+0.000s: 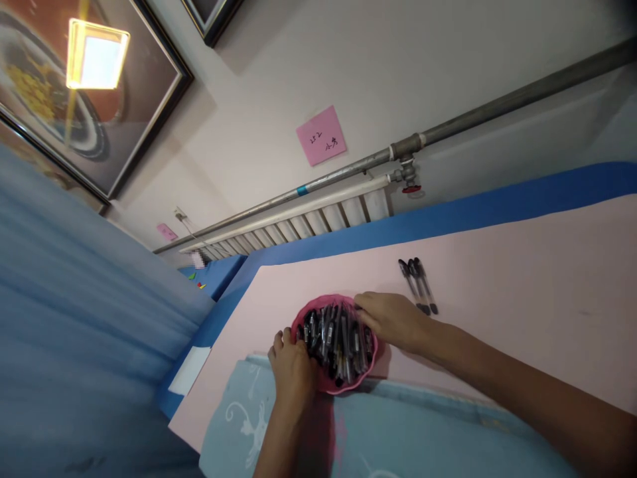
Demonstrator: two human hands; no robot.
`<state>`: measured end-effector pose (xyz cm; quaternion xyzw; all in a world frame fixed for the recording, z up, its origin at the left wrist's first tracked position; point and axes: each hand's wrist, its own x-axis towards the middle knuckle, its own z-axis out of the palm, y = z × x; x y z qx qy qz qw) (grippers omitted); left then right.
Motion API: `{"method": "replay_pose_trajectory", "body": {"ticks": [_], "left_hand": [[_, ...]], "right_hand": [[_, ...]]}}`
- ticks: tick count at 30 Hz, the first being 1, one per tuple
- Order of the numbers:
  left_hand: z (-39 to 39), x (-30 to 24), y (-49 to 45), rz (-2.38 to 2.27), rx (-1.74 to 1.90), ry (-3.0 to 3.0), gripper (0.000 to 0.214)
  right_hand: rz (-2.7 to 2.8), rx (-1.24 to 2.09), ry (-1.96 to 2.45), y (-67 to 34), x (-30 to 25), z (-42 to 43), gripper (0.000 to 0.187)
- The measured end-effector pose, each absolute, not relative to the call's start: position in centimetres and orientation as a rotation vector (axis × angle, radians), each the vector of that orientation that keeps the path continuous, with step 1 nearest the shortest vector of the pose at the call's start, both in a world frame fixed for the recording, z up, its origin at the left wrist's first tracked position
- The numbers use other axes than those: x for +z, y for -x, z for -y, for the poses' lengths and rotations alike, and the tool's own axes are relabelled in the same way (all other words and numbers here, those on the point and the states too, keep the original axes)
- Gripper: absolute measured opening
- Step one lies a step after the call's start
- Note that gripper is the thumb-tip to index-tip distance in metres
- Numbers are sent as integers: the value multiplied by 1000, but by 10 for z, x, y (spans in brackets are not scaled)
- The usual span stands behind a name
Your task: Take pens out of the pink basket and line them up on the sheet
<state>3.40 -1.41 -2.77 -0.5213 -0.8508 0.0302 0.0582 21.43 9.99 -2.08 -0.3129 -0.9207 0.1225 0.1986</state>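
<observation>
A pink bowl (304, 318) full of dark pens (338, 338) sits on a pink table surface (522, 285). My left hand (293, 368) grips the bowl's near-left rim, fingers curled over the edge. My right hand (393, 320) rests on the bowl's right rim, with its fingers bent over the pens; whether it holds a pen is hidden. Three black pens (419, 285) lie side by side on the table just right of my right hand.
A light blue patterned cloth (398, 438) covers the near part of the table. A blue border (448, 222) runs along the far edge, with a white radiator (298, 226) and a metal pipe (448, 129) behind it. A blue partition (74, 318) stands on the left.
</observation>
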Motion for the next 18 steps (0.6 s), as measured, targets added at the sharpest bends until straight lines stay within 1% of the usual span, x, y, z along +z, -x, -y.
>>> {"method": "replay_pose_trajectory", "body": {"ticks": [5,11,14,18], "left_hand": [[20,-25,-33,2578,59,1605,24],[41,-6,-31,2585,-192,1644,22],[54,3,-26,2650,-481,1705,21],[63,8,-25,2896,-1127,1662,19]], "right_hand": [[2624,287,745,-211,-21,-95,16],[2665,108,694,-207,-26,-86,13],[2704,38,690,-206,-22,-77,14],[2747,54,782,-203,-12,-64,13]]}}
